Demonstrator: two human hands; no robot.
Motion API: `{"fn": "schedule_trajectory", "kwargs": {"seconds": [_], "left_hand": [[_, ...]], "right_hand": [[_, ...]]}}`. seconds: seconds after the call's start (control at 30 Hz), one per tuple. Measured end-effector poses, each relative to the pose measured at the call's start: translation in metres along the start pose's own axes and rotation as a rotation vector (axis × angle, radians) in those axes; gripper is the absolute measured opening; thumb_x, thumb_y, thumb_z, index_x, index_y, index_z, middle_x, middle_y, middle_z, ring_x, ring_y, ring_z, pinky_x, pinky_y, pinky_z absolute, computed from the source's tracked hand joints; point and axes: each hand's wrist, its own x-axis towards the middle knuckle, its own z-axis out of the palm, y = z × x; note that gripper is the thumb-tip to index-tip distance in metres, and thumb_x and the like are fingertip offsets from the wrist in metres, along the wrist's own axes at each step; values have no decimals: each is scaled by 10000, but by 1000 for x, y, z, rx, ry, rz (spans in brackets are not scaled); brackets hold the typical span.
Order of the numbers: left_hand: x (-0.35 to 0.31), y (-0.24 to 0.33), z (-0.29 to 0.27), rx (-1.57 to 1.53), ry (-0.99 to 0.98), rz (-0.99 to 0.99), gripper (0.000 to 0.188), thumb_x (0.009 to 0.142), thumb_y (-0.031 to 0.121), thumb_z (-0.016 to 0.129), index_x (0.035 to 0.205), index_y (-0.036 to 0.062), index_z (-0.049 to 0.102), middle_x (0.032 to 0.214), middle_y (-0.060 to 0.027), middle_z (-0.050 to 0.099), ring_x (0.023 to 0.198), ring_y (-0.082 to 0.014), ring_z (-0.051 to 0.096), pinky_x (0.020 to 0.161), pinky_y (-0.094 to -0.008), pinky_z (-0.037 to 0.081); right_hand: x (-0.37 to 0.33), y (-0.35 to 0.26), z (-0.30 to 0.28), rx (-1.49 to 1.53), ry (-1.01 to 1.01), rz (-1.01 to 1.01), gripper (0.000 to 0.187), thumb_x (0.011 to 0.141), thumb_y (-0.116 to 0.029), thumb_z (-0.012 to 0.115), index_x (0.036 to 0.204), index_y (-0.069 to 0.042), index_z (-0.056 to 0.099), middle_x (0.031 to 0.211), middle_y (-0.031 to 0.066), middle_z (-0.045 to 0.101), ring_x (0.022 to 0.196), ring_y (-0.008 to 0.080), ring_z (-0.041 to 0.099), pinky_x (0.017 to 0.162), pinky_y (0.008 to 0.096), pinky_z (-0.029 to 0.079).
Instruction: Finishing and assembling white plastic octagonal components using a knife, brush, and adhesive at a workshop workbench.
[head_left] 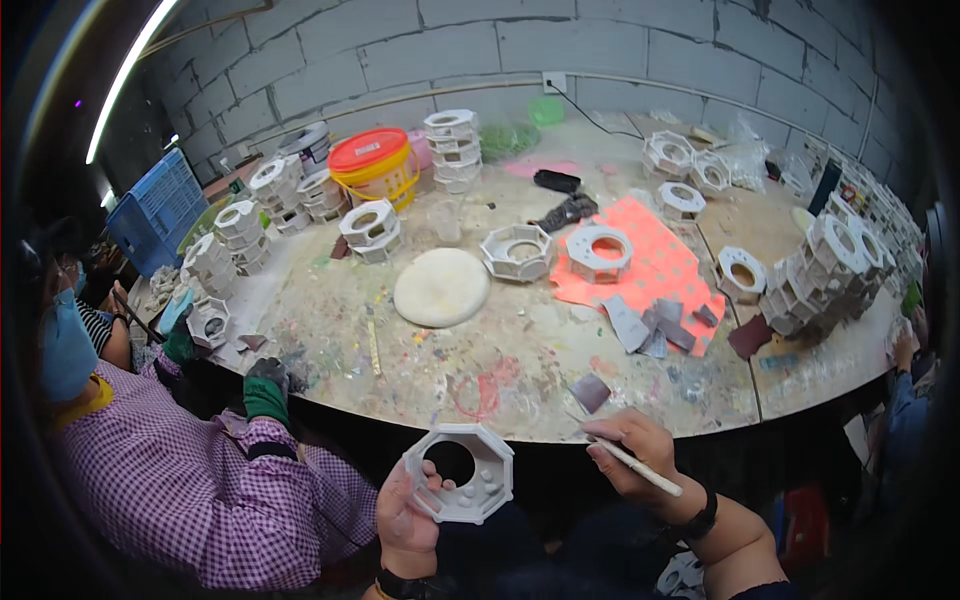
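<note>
My left hand (408, 520) grips a white octagonal frame (496, 470) from below and the left, its fingers showing through the round hole. Small raised lumps dot the frame's inner face. To the right, my right hand (640, 450) pinches a slim pale-handled tool (648, 472). Its thin tip points up and left, apart from the frame; the tool's exact kind I cannot make out. Both hands are in front of the table's near edge. Just beyond the tool's tip lies a brownish sandpaper piece (590, 393).
On the paint-stained table (420, 370) sit a round cream disc (441, 287), an orange dotted sheet (645, 265) and a yellow bucket (375, 170) with a red lid. Stacked octagonal frames (825, 265) stand right. At left, a person in a checked shirt (200, 470) wears green gloves.
</note>
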Motion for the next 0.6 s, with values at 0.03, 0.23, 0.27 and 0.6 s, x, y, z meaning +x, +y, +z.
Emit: {"fn": "schedule_trajectory", "kwargs": {"seconds": [0.03, 0.23, 0.27, 0.6], "left_hand": [[1, 2, -3, -21, -1, -5, 468, 886, 210, 581, 1260, -36, 445, 983, -129, 588, 811, -213, 574, 846, -450, 451], [14, 11, -11, -62, 56, 29, 484, 881, 213, 585, 1271, -34, 436, 988, -131, 592, 814, -213, 574, 860, -452, 444], [16, 13, -13, -83, 57, 39, 481, 884, 211, 582, 1271, -32, 434, 985, -131, 592, 815, -213, 574, 861, -451, 444], [30, 28, -25, -156, 99, 72, 535, 864, 191, 615, 1292, -47, 400, 1002, -137, 583, 806, -205, 569, 826, -454, 466]], "right_hand": [[6, 1, -1, 5, -7, -18, 220, 777, -44, 699, 995, -43, 668, 805, 110, 627, 666, 231, 620, 581, 302, 490], [53, 5, 12, 36, -118, 31, 188, 819, -105, 678, 995, -39, 670, 829, 117, 643, 716, 240, 622, 625, 332, 479], [61, 5, 17, 39, -127, 39, 188, 819, -105, 678, 995, -39, 670, 829, 117, 643, 716, 240, 622, 625, 332, 479], [142, 75, 106, -106, -292, 53, 242, 875, -234, 624, 1048, -69, 659, 881, 119, 631, 807, 287, 617, 683, 358, 483]]}}
